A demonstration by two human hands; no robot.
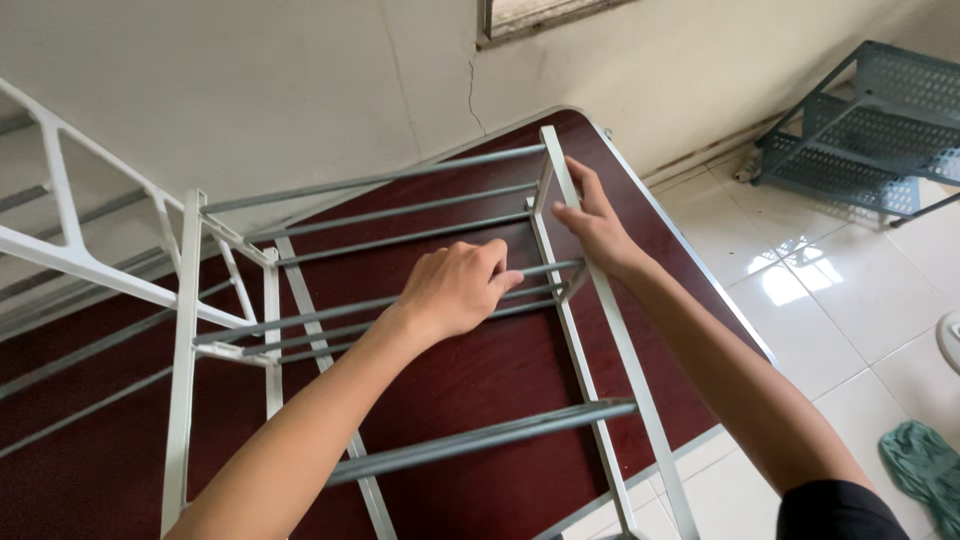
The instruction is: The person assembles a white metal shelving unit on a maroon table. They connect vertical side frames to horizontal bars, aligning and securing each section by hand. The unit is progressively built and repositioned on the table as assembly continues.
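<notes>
Dark reddish-brown wooden tabletop with a metal edge trim (480,380) fills most of the view, with glossy white floor tiles (850,310) off to the right of both hands. Sitting on the tabletop is a white metal rack frame with grey horizontal rods (480,437), and that's what both hands are on.

Left hand (455,290) is curled into a loose fist around one of the middle grey rods (340,312), fingers wrapped over it, thumb side pointing toward the right upright. Right hand (597,225) is just beyond and to the right of it, fingers fairly straight and pinching the white side upright (556,180) near its top end.

Lower right of the right forearm there's a crumpled teal cloth (925,470) on the tiles. Further back past the right hand, a blue-grey perforated metal shelf (860,130) lies tipped against the cream wall (300,90).
</notes>
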